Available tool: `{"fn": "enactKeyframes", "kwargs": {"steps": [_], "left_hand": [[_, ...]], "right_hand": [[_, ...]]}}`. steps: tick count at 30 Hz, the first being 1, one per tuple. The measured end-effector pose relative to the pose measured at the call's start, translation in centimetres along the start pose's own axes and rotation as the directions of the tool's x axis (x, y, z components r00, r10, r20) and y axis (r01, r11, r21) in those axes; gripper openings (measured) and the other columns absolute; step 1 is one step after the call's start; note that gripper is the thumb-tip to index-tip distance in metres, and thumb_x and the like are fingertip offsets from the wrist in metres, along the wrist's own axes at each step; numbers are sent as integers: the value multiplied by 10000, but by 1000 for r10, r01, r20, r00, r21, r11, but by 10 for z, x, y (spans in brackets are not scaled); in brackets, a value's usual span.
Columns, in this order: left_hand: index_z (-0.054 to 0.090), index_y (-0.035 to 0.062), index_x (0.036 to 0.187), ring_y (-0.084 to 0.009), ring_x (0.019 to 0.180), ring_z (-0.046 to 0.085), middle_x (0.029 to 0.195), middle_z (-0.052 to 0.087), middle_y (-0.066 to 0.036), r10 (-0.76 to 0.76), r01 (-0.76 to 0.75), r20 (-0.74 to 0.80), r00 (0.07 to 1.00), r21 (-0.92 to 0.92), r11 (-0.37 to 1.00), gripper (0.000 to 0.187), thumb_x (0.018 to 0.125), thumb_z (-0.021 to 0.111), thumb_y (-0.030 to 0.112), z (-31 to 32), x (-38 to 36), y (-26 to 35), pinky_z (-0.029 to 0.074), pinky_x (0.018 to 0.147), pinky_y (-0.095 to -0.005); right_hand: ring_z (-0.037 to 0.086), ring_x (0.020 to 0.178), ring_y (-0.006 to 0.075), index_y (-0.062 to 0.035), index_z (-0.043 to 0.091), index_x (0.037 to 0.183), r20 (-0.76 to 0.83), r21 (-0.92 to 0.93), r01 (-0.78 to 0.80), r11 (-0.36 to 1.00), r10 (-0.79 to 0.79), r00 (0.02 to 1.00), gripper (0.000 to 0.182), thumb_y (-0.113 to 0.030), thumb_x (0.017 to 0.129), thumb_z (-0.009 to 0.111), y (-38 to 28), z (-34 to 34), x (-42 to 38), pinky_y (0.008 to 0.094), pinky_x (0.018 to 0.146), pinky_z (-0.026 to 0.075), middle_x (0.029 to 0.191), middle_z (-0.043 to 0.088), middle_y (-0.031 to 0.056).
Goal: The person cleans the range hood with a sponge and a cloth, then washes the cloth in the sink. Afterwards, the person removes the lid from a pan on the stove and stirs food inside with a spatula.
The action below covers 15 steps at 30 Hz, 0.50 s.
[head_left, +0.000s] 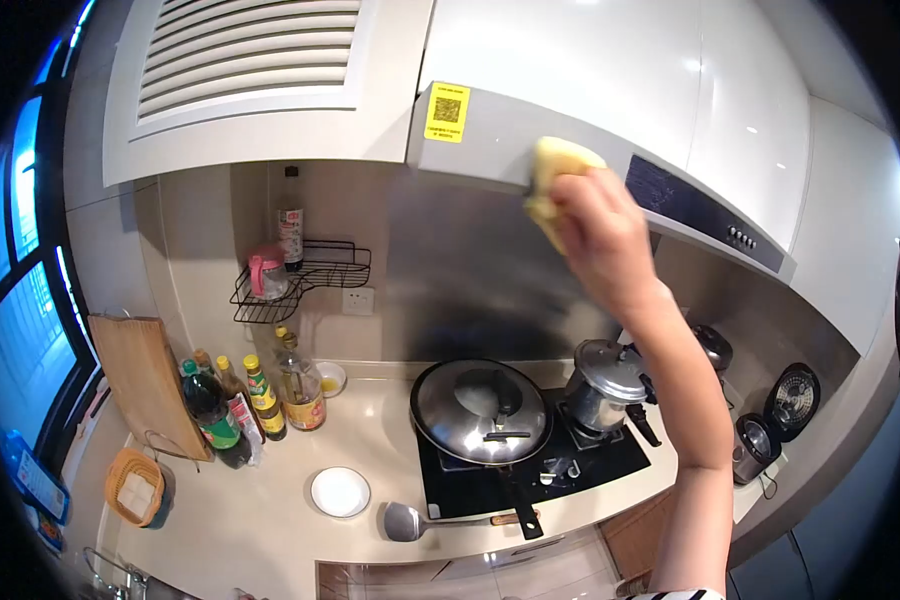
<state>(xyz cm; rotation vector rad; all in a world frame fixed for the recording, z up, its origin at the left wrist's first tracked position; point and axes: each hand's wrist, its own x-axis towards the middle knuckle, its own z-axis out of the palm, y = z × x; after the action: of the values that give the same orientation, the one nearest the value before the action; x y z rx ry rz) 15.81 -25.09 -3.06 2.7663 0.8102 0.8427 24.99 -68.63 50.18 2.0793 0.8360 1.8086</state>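
The right hand (605,230) is reaching up above the lidded wok (460,400), its grip closing around a yellow cloth (567,155). The cloth is lying against the grey front of the range hood (495,140), high above the wok, with part of it hanging below the fingers. What the left hand's grip is doing cannot be told. The wok is sitting on a black cooktop (610,475), and a pressure cooker (598,385) is standing to its right. A spatula (403,522) is lying in front of the wok, its handle pointing toward the wok's handle. Left of the wok, a white dish (340,492) is resting on the table (270,535), and several bottles (260,395) are standing farther left. Beyond these, a wooden board (140,380) is leaning at the wok's far left, and a wire rack (332,268) is hanging up and left of the wok.
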Motion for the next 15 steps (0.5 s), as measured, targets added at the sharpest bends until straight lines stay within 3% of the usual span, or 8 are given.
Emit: {"fn": "enactKeyframes", "kwargs": {"steps": [2, 5, 9, 11, 15], "left_hand": [[562, 52, 921, -325, 723, 481, 805, 507, -167, 63, -63, -68, 996, -5, 998, 357, 597, 553, 202, -2, 1, -1, 400, 594, -437], [560, 46, 928, -328, 728, 480, 810, 503, -173, 56, -57, -25, 998, -77, 995, 366, 598, 553, 204, 5, -1, -7, 401, 592, -436], [560, 39, 924, -333, 726, 480, 794, 499, -177, 47, -53, -92, 995, -62, 997, 365, 597, 556, 203, 14, -3, -14, 399, 609, -439], [563, 33, 912, -340, 737, 490, 804, 509, -188, -18, 19, 20, 1000, -51, 998, 358, 594, 564, 197, 13, -2, -10, 401, 650, -438], [557, 35, 922, -337, 740, 492, 815, 508, -190, -23, 25, 45, 999, -43, 999, 364, 595, 568, 195, -3, 4, 0, 398, 660, -442]], "right_hand": [[533, 720, 231, -65, 505, 774, -73, -100, 142, 985, -149, 986, 175, -101, 631, 599, -18, 30, 19, 329, 596, 444, 761, 524, 72], [516, 689, 220, -75, 468, 761, -92, -78, 148, 986, -155, 984, 148, -74, 638, 549, -47, 60, 46, 324, 576, 428, 701, 478, 58], [533, 689, 232, -70, 504, 784, -54, -170, 78, 982, -89, 995, 193, -94, 627, 612, -20, 23, 16, 334, 569, 431, 730, 523, 70], [529, 677, 236, -61, 503, 765, -21, -202, 50, 978, -56, 998, 167, -78, 635, 607, -14, 14, 8, 319, 558, 427, 709, 518, 78], [515, 653, 216, -71, 481, 761, -45, -202, 97, 975, -108, 993, 151, -72, 639, 570, -39, 45, 29, 312, 562, 424, 698, 493, 67]]}}
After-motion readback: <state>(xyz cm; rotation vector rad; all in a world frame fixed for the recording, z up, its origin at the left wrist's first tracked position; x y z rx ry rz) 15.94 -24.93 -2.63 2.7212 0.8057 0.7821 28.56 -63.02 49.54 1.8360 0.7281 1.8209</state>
